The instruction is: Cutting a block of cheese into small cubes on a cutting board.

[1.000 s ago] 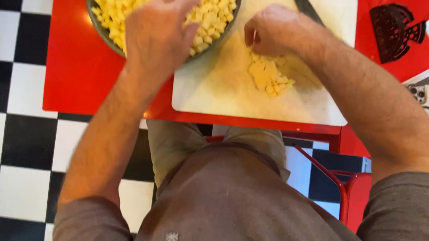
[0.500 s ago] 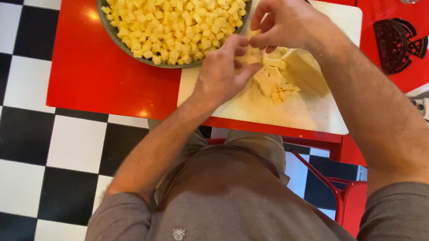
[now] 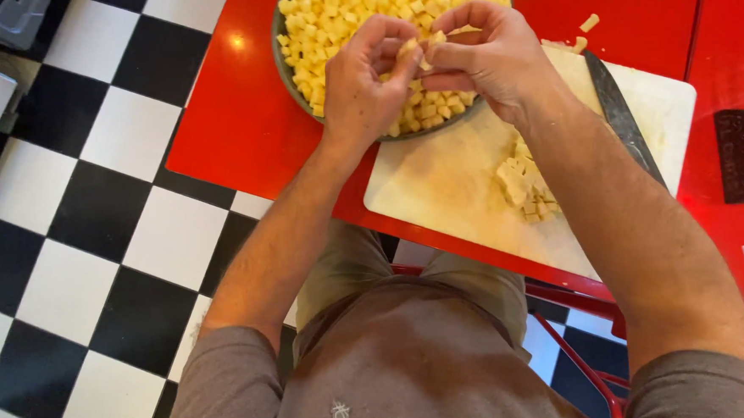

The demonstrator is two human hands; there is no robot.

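Pinched between the fingertips of both my hands are a few small pale-yellow cubes (image 3: 416, 48), soft-edged and slightly waxy. My left hand (image 3: 363, 85) curls in from the left with thumb and forefinger closed on them, and my right hand (image 3: 490, 58) meets it from the right, its fingers narrowed around the same little clump. Both hands hover over the near right rim of the round grey bowl (image 3: 280, 56), which is heaped with many more of the same yellow cubes, rough-cut and uneven in size.

Near and to the right of my hands lies the pale rectangular cutting board (image 3: 441, 187), matte and faintly scuffed, its far left corner tucked against the bowl. On it, just beside my right forearm, sits a small pile of cut yellow pieces (image 3: 526, 187), still stuck together in a scored block. A long dark knife blade (image 3: 623, 120) lies across the board's far right part. All of it rests on the glossy red table (image 3: 232, 117), above a black and white checkered floor (image 3: 91, 220).
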